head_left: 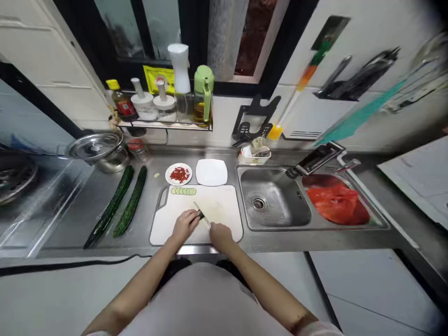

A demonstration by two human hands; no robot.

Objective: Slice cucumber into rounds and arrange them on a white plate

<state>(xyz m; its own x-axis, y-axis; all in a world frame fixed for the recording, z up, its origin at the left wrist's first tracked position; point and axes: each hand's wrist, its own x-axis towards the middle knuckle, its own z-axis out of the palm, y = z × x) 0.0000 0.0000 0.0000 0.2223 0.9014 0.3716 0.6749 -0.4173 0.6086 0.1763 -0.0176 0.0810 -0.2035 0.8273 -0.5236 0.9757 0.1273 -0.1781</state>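
Kitchen. Steel counter (77, 200) with built-in sink (283, 191) and faucet (317, 160). Rack (164, 125) below the window (138, 28) holds sauce bottle (123, 103), seasoning jars (144, 109), green-lidded oil jug (203, 95). Metal pot (115, 162) at left, utensil holder (318, 116) on the wall at right. White cutting board (163, 228) with cucumber slices (184, 191), two whole cucumbers (111, 205) beside it.

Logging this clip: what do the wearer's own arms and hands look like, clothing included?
The left hand and right hand are ungloved, and no watch or bracelet shows at either wrist. Both forearms are uncovered. A pale fabric sleeve edges in at the bottom right, beside a plain light-grey top. Rings are too small to tell.
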